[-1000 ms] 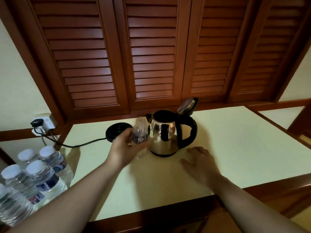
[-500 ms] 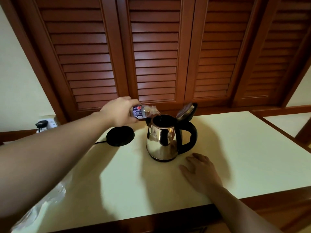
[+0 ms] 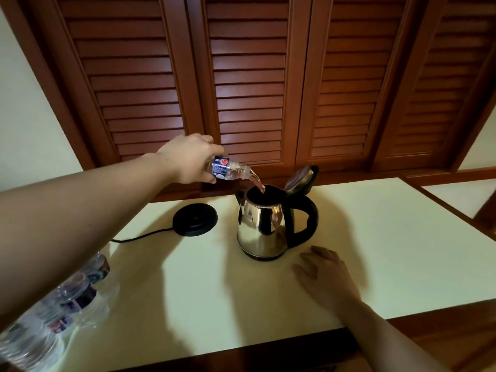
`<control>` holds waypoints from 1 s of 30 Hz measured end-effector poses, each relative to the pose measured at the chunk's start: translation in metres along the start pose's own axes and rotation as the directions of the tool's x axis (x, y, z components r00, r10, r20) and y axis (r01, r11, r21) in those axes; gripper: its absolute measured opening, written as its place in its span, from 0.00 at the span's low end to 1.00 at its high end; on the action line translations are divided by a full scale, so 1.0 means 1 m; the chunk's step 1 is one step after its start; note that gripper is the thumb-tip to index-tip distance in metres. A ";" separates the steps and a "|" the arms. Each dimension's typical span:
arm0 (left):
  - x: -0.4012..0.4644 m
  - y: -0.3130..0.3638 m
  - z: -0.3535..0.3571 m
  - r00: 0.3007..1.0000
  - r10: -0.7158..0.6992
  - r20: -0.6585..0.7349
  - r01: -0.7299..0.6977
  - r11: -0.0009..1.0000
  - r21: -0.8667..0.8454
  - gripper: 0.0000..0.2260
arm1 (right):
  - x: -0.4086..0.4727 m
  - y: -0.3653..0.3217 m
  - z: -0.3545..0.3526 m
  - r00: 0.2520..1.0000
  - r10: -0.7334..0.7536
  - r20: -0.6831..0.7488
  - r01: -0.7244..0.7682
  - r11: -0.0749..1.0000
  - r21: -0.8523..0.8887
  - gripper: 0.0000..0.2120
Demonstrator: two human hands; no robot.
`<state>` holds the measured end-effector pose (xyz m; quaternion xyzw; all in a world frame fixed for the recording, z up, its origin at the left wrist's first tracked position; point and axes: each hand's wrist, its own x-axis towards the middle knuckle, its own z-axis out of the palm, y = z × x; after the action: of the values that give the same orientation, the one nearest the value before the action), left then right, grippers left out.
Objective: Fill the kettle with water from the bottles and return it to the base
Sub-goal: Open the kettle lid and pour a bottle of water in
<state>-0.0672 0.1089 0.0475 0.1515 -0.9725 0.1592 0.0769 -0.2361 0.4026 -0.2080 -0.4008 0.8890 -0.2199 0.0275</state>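
My left hand (image 3: 192, 159) grips a small water bottle (image 3: 228, 170), tipped with its mouth down over the open top of the kettle (image 3: 261, 226), and water runs into it. The kettle stands on the table (image 3: 389, 237) with its lid (image 3: 300, 177) up, just right of the black base (image 3: 195, 219). My right hand (image 3: 326, 275) lies flat and open on the table, near the kettle. More bottles (image 3: 53, 312) lie at the near left

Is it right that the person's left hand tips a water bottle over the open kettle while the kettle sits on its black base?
Not quite. In the head view the kettle stands on the table, with the black base empty beside it. The rest holds: the left hand tips the water bottle over the open kettle.
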 end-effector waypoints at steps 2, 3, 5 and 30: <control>0.000 -0.001 -0.003 1.000 0.010 0.005 -0.010 1.000 0.011 0.31 | 0.000 0.000 0.000 1.000 -0.003 -0.002 0.003 1.000 -0.003 0.27; 0.000 -0.001 -0.004 1.000 0.013 0.009 -0.013 1.000 0.015 0.31 | 0.000 0.000 0.000 1.000 -0.002 -0.005 0.002 1.000 0.001 0.26; 0.001 -0.001 -0.007 1.000 0.015 0.013 -0.015 1.000 0.022 0.31 | 0.000 0.000 0.000 1.000 -0.007 -0.014 0.007 1.000 0.000 0.25; 0.020 0.006 -0.010 0.990 0.138 0.004 -0.138 0.990 -0.020 0.34 | 0.000 0.000 0.001 1.000 0.020 -0.024 -0.019 0.999 0.043 0.25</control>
<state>-0.0869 0.1126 0.0591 0.0836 -0.9824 0.1540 0.0648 -0.2356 0.4026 -0.2087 -0.3887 0.8882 -0.2436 0.0276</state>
